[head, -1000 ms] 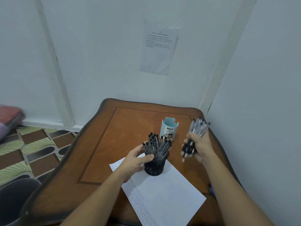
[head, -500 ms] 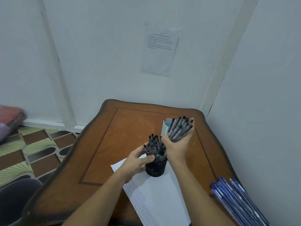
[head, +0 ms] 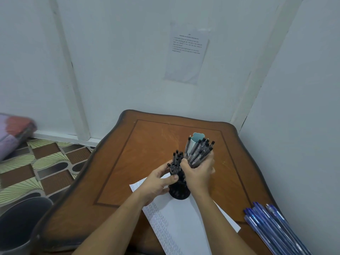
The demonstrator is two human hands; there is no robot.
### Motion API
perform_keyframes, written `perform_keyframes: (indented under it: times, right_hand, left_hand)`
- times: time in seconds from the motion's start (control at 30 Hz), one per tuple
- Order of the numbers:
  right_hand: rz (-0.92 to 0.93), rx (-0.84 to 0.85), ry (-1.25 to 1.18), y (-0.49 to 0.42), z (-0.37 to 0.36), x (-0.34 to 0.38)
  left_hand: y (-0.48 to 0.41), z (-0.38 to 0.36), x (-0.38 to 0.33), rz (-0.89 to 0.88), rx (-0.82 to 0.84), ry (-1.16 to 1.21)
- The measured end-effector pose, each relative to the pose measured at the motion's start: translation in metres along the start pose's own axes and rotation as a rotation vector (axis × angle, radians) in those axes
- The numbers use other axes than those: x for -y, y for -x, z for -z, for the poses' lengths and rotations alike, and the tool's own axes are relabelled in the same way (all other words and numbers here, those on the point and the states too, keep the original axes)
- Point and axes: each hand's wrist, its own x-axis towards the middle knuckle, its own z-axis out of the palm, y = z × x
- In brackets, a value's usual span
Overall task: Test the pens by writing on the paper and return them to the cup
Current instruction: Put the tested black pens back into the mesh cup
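Note:
A black mesh cup stands on a white sheet of paper with rows of scribbles along its left edge. Several black-capped pens stick up from the cup. My left hand grips the cup's left side. My right hand is closed around a bundle of black pens, held right above the cup's right half with the pens' lower ends at its mouth. A light blue cup stands just behind the bundle, mostly hidden by it.
The brown wooden table fills a corner between two white walls. Several blue pens lie at the table's right front edge. A dark round bin sits on the floor at left. A printed sheet hangs on the wall.
My right hand has carried the bundle of black pens leftward from the table's right side to over the black cup. My left hand has stayed on the cup. The view dipped, revealing the blue pens.

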Motion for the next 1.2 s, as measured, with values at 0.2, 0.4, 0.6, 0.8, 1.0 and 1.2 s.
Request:
perform_keyframes:
  times: [0.2,0.4,0.6,0.8,1.0,1.2]
  right_hand:
    - [0.042,0.040,0.048,0.005,0.002,-0.001]
    - [0.159,0.107,0.118,0.001,0.003,-0.013]
    - [0.199,0.223,0.211,-0.003,0.004,-0.044]
    - [0.316,0.395,0.437,-0.014,0.025,-0.045]
    - [0.129,0.553,0.061,-0.022,0.049,0.007]
    - [0.174,0.660,0.151,-0.040,0.053,0.044]
  left_hand:
    - [0.001,0.003,0.002,-0.015,0.038,-0.002]
    - [0.001,0.005,0.002,-0.018,0.059,-0.007]
    - [0.002,0.006,0.002,-0.032,0.073,-0.009]
    - [0.004,0.005,0.004,-0.035,0.059,0.019]
    - [0.002,0.005,0.003,-0.009,0.043,0.044]
    - [0.000,0.005,0.005,0.004,0.032,0.044]
